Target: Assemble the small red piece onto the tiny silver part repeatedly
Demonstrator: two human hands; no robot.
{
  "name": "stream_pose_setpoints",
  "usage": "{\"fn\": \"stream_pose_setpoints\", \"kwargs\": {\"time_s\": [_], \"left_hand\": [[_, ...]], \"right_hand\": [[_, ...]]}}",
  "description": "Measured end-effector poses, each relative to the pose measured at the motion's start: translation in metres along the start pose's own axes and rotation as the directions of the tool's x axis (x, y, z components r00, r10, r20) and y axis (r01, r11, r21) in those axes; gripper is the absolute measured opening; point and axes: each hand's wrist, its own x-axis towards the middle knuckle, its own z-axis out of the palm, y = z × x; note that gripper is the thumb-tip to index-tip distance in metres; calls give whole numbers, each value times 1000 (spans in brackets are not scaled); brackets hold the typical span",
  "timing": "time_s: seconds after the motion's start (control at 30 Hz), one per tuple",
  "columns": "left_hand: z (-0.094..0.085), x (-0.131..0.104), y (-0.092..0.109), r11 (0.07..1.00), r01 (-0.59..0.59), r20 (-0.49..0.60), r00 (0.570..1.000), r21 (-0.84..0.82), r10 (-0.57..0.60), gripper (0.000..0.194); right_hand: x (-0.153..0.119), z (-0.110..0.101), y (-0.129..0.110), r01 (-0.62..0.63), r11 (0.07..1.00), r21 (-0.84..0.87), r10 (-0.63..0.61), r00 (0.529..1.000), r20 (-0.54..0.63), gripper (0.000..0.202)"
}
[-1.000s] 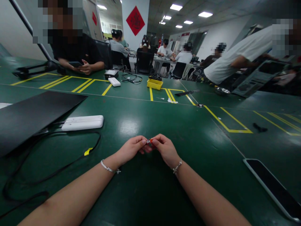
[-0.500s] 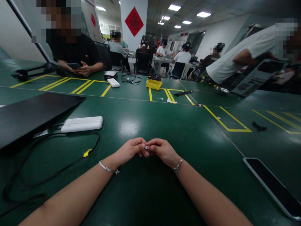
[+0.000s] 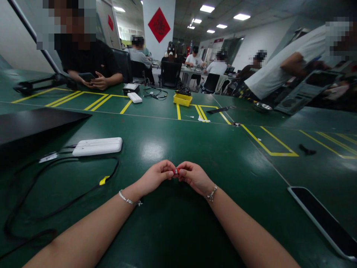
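Between my fingertips is a small red and silver object (image 3: 176,171), too small to make out in detail. My left hand (image 3: 156,176) pinches it from the left side, and my right hand (image 3: 196,178) pinches it from the right. Both hands are above the green table (image 3: 156,227), near its middle, with the fingertips almost touching. Each wrist wears a silver bracelet. The fingers partly hide the small object.
A white power bank (image 3: 97,146) and a black cable (image 3: 74,203) lie left, beside a black panel (image 3: 36,124). A phone (image 3: 320,219) lies right. Farther back are a yellow tray (image 3: 182,99) and a seated person (image 3: 92,61).
Both hands have risen slightly, and more red shows on the small object between them. The black panel at the left has shifted left and tilted. The person at the right has moved an arm.
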Motion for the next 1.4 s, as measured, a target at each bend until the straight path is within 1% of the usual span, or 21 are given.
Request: {"fn": "stream_pose_setpoints", "kwargs": {"time_s": [0.17, 0.23, 0.37, 0.5, 0.6, 0.87, 1.03, 1.23, 1.4], "left_hand": [[3, -1, -1, 1000, -6, 28, 1000, 17, 5, 20], [3, -1, -2, 998, -26, 27, 999, 63, 24, 23], [3, -2, -4, 968, -100, -28, 994, 231, 109, 26], [4, -4, 0, 883, -147, -64, 979, 446, 196, 19], [4, -5, 1, 827, -151, -74, 971, 541, 226, 16], [3, -3, -4, 774, -154, -97, 958, 614, 268, 17], [1, -3, -4, 720, -176, -72, 951, 671, 300, 15], [1, -3, -4, 701, -177, -80, 945, 691, 318, 12], [3, -2, -5, 682, -157, -77, 951, 714, 300, 11]], "right_hand": [[-2, -2, 0, 10, 996, -88, -10, 1000, 9, 16], [-3, -3, -1, 18, 992, -128, -16, 1000, 11, 15], [-3, -7, -3, 16, 983, -181, -20, 1000, -20, 17], [-2, -10, -2, 23, 985, -173, -26, 999, -20, 19], [-1, -11, -2, 20, 987, -156, -24, 999, -21, 19], [-1, -10, -5, -38, 997, -67, 35, 998, -47, 19], [-1, -7, -5, -38, 995, -96, 31, 997, -72, 21], [-2, -6, -5, -56, 993, -106, 46, 994, -94, 22], [-2, -4, -5, -33, 979, -203, 12, 994, -106, 23]]}}
